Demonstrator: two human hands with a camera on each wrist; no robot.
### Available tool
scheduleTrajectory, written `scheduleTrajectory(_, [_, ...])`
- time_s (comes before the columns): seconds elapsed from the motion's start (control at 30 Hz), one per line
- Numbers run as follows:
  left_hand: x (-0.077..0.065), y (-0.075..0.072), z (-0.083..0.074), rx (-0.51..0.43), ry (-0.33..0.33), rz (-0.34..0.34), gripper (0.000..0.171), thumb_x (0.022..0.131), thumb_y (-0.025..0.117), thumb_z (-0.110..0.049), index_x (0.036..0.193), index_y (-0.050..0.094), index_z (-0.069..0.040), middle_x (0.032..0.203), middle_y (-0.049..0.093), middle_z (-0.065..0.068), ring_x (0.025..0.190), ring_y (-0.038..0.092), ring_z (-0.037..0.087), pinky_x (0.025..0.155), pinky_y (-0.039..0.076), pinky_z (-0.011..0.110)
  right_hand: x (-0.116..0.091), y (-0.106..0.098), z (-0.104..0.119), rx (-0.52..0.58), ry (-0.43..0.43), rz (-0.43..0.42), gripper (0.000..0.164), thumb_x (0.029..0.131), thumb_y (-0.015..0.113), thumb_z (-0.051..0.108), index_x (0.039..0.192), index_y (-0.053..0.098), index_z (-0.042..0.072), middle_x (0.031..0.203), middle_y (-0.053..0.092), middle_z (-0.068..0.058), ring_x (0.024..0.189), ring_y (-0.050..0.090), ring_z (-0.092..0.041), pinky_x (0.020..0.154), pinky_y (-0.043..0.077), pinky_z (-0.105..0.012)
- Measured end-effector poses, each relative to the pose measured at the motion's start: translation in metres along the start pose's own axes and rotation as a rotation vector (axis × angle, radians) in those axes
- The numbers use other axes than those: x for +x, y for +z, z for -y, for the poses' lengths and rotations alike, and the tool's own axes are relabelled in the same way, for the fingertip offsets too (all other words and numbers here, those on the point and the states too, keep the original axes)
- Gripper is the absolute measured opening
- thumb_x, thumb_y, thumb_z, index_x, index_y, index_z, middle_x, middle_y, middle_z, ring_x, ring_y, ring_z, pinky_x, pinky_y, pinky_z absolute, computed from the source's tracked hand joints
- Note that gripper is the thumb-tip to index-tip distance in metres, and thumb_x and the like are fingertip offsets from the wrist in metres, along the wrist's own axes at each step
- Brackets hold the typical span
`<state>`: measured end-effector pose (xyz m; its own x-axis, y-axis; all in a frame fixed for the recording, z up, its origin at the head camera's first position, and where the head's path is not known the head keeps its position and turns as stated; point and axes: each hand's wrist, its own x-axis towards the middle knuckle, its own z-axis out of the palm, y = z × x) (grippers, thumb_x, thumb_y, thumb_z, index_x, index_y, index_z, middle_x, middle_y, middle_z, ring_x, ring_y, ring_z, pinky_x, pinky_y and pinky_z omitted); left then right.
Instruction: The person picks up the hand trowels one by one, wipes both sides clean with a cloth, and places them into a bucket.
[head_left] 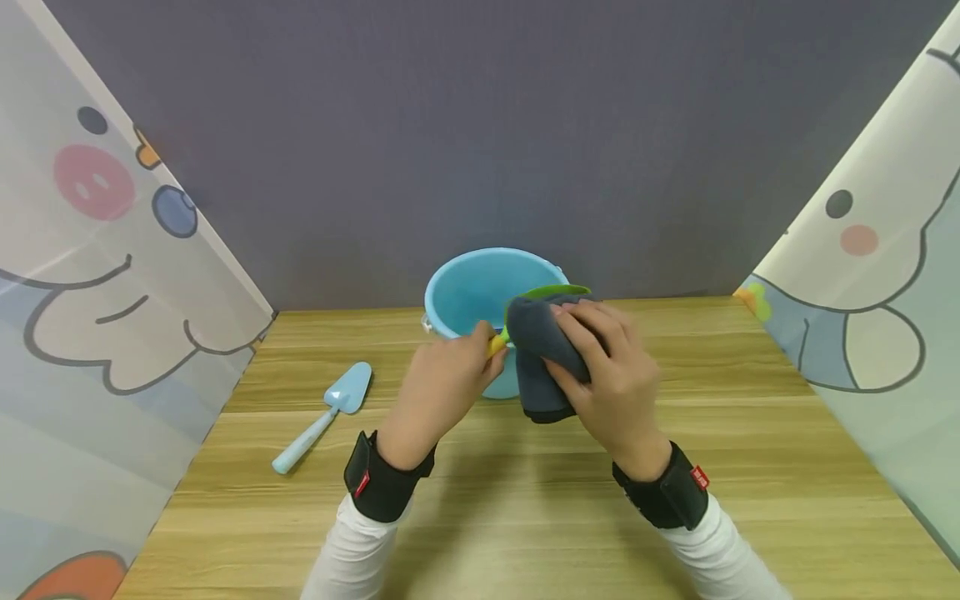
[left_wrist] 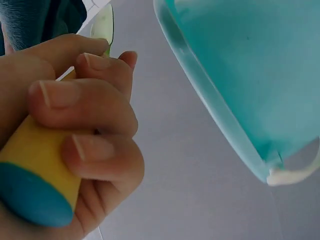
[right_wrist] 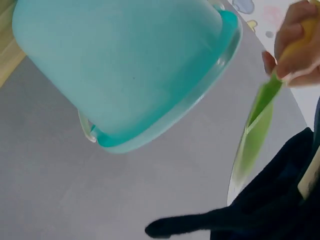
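Head view: both hands raised before the light-blue bucket [head_left: 465,287], close together but working on separate things. Left hand [head_left: 448,377] has its fingers curled round the yellow handle [head_left: 496,345] of a green shovel [head_left: 561,291]; left wrist view confirms the wrap, the handle's blue end showing below the fingers. Right hand [head_left: 617,367] grips a dark grey cloth [head_left: 546,337], folded up against the shovel. Shovel is off the wooden table [head_left: 772,433], its blade just beside the bucket's near right rim as the head camera sees it. Step in hand looks like wiping the blade. Contact is mostly hidden by the cloth, so how much of the blade is covered I can't say. Next move, I judge, calls for a steady left hold while the cloth is drawn along the blade toward its tip. Blue trowel [head_left: 349,388] lies to the left, untouched; perhaps its turn comes later.
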<state>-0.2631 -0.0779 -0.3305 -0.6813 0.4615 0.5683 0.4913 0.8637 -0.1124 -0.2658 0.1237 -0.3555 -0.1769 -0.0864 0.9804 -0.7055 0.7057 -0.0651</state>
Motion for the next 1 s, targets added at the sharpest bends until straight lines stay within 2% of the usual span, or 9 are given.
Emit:
scheduleTrajectory(0.17, [-0.002, -0.001, -0.004, -0.067, -0.021, 0.018, 0.03, 0.093, 0.075, -0.023, 0.076, 0.051, -0.016, 0.057, 0.033, -0.008, 0.045, 0.035, 0.007, 0.045, 0.021, 0.023, -0.006, 0.005, 0.005, -0.041, -0.088, 0.082, 0.037, 0.1, 0.066, 0.035, 0.126, 0.071, 0.01, 0.118, 0.071, -0.014, 0.113, 0.067, -0.035, 0.09, 0.058, -0.045])
scheduleTrajectory(0.37, [-0.004, -0.003, -0.005, -0.108, -0.033, 0.014, 0.035, 0.089, 0.077, -0.018, 0.068, 0.049, -0.018, 0.053, 0.037, -0.007, 0.045, 0.036, 0.009, 0.045, 0.023, 0.025, -0.01, 0.011, 0.007, -0.039, -0.111, 0.121, 0.038, 0.101, 0.063, 0.036, 0.127, 0.071, 0.01, 0.12, 0.071, -0.013, 0.115, 0.066, -0.034, 0.092, 0.058, -0.045])
scheduleTrajectory(0.6, [-0.008, -0.004, -0.005, -0.053, -0.028, 0.005, 0.039, 0.088, 0.077, -0.018, 0.066, 0.044, -0.02, 0.054, 0.028, -0.009, 0.043, 0.03, 0.008, 0.045, 0.016, 0.023, -0.012, 0.016, 0.008, -0.014, -0.106, 0.107, 0.038, 0.101, 0.064, 0.036, 0.127, 0.07, 0.009, 0.121, 0.071, -0.012, 0.116, 0.065, -0.033, 0.096, 0.055, -0.042])
scheduleTrajectory(0.7, [-0.009, -0.003, -0.005, -0.038, -0.02, -0.019, 0.036, 0.087, 0.078, -0.018, 0.068, 0.047, -0.02, 0.054, 0.027, -0.009, 0.043, 0.031, 0.009, 0.044, 0.017, 0.024, -0.012, 0.017, 0.008, -0.009, -0.108, 0.1, 0.04, 0.1, 0.064, 0.038, 0.126, 0.07, 0.008, 0.121, 0.071, -0.012, 0.115, 0.065, -0.034, 0.098, 0.054, -0.042])
scheduleTrajectory(1.0, [-0.012, 0.0, -0.005, -0.055, -0.004, -0.025, 0.026, 0.087, 0.08, -0.025, 0.078, 0.057, -0.02, 0.054, 0.034, -0.009, 0.042, 0.038, 0.009, 0.041, 0.024, 0.024, -0.013, 0.02, 0.008, 0.003, -0.116, 0.063, 0.038, 0.1, 0.064, 0.037, 0.123, 0.071, 0.008, 0.119, 0.071, -0.013, 0.113, 0.065, -0.034, 0.096, 0.055, -0.042])
